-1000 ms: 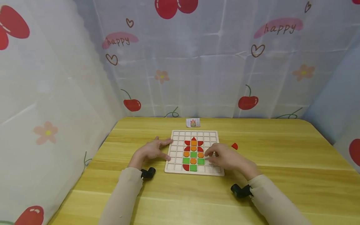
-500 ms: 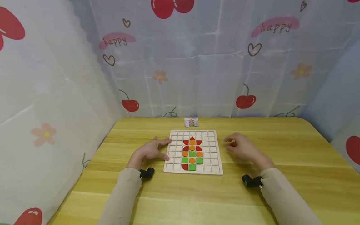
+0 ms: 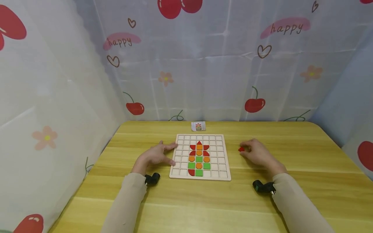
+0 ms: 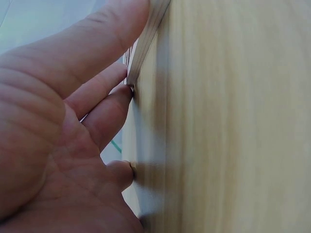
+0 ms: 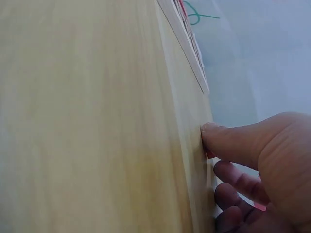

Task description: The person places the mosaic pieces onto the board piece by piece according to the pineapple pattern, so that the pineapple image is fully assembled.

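A pale wooden grid board [image 3: 217, 152] lies on the table with red, orange and green flat pieces set in its middle columns. An orange square [image 3: 199, 147] sits beneath a red triangle [image 3: 199, 142]; green squares [image 3: 199, 172] fill lower cells. My left hand [image 3: 155, 154] is spread at the board's left side, with thumb and fingertips touching its edge. Right of the board, my right hand [image 3: 257, 154] pinches a small red quarter-circle piece [image 3: 241, 149] low over the table. In the right wrist view the thumb and fingers mostly cover that red piece [image 5: 210, 155].
Behind the board lies a small printed card [image 3: 198, 126] with a coloured pattern on a grid. The wooden table [image 3: 186, 204] is bordered by patterned curtain walls [image 3: 192, 87]. A black wrist camera [image 3: 263, 186] sits below each hand.
My right hand has left the board's right side, moved right to the loose red quarter-circle piece and taken it between thumb and finger. The left hand has stayed at the board's edge.
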`<state>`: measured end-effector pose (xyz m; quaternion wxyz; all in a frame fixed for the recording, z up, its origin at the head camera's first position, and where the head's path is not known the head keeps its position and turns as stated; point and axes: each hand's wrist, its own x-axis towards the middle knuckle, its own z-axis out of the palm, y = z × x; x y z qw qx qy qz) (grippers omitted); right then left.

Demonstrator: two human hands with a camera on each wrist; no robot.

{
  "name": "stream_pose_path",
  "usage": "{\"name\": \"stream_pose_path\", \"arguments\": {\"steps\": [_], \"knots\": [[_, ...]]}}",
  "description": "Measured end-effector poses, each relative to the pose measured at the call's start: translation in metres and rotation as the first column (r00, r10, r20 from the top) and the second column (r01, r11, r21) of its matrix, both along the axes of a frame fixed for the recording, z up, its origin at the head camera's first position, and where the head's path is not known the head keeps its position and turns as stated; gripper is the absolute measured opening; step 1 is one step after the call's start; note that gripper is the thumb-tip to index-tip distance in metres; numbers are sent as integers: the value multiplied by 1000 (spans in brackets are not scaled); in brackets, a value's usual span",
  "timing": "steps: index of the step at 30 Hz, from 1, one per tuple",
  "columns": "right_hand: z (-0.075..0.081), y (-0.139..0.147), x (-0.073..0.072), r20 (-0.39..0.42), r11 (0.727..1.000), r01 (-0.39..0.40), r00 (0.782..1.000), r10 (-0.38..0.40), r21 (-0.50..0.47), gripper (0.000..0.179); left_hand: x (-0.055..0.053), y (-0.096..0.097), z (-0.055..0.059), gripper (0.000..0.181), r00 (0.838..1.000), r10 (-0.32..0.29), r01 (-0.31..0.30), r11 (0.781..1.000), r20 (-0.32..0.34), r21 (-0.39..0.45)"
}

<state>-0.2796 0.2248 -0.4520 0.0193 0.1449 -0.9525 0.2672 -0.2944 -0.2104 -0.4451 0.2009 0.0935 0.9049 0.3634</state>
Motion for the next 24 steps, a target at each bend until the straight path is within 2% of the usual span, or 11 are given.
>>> {"name": "stream_pose_path", "arguments": {"steps": [5, 10, 14, 18, 24], "knots": [[2, 2, 0, 31, 999, -36, 999, 36, 2, 31, 0, -1, -1, 87, 1000, -6, 6, 1000, -9, -2], [7, 8, 4, 97, 995, -100, 990, 99, 10, 36, 0, 0, -1, 87, 1000, -8, 7, 1000, -9, -9], [9, 9, 5, 144, 993, -113, 983, 109, 16, 36, 1, 1, 1, 87, 1000, -3, 3, 1000, -7, -13], [10, 9, 5, 157, 993, -120, 981, 117, 10, 32, 1, 1, 1, 87, 1000, -4, 4, 1000, -12, -16], [9, 8, 3, 159, 990, -142, 978, 138, 15, 38, 0, 0, 0, 87, 1000, 8, -8, 1000, -3, -11]]}}
